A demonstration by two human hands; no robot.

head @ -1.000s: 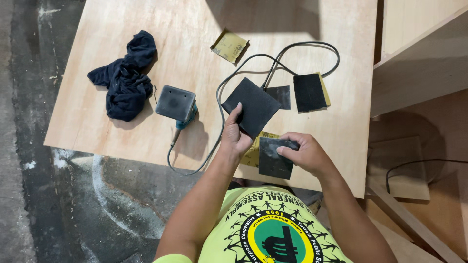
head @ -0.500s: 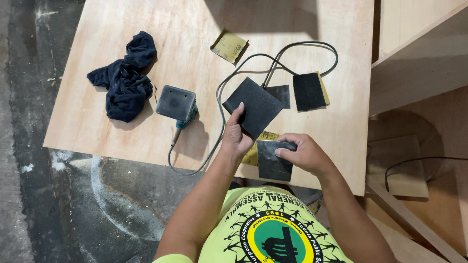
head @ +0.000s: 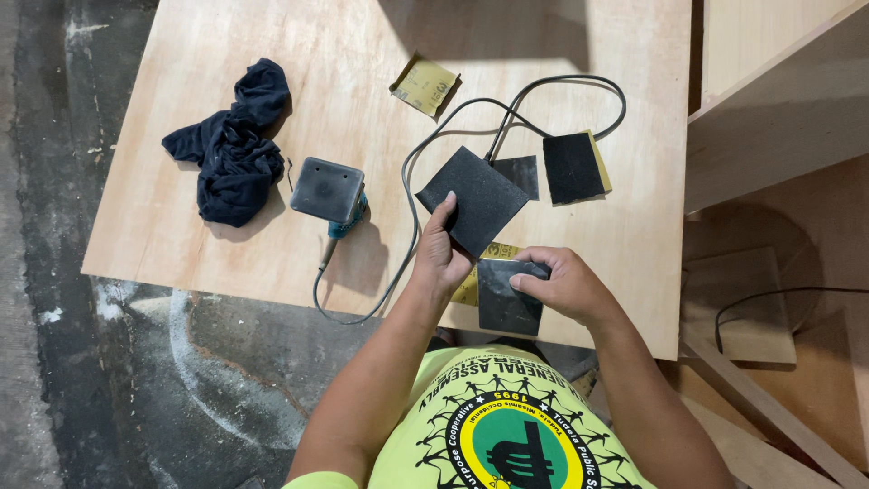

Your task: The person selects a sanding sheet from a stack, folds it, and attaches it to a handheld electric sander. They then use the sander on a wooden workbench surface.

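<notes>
My left hand point(head: 441, 257) holds up a large dark sheet of sandpaper point(head: 472, 199) by its lower corner, above a plywood board point(head: 226, 263). My right hand point(head: 561, 282) pinches a smaller dark sandpaper piece point(head: 505, 303) near the board's near edge. A yellow-backed sheet point(head: 470, 288) lies partly under both. A small grey palm sander point(head: 328, 192) stands on the board to the left of my left hand, its black cord point(head: 407, 172) looping behind the sheets.
A crumpled dark blue cloth point(head: 231, 149) lies at the board's left. Two more dark sandpaper pieces point(head: 574, 167) and a folded yellow one point(head: 424, 85) lie farther back. Wooden panels point(head: 778, 100) stand to the right, with offcuts and another cable point(head: 778, 299) on the floor.
</notes>
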